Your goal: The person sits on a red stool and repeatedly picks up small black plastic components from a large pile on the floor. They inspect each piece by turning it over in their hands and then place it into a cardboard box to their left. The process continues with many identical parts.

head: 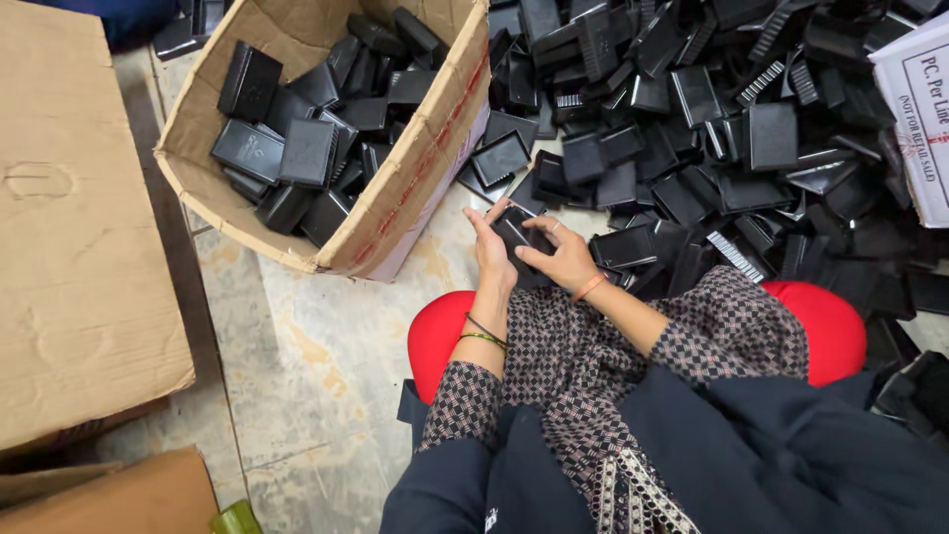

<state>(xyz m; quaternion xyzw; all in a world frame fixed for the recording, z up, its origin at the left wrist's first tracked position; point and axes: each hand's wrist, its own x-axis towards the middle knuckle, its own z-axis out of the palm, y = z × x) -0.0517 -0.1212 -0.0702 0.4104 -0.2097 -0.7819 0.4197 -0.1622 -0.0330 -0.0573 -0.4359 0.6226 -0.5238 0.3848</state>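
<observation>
Both hands hold one small black plastic case point(516, 233) above my lap. My left hand point(491, 252) grips its left side, fingers curled around the edge. My right hand point(563, 257) presses on its right side, with a ring on one finger and an orange band at the wrist. A large heap of similar black plastic cases and lids point(712, 129) covers the floor just beyond my hands. An open cardboard box point(415, 188) to the upper left holds several more black cases point(306, 148).
I sit on a red cushion point(440, 331) over a mottled stone floor point(316, 346). Flat cardboard point(69, 247) lies on the left. A white printed carton point(919, 109) stands at the right edge. A green object point(235, 518) shows at the bottom.
</observation>
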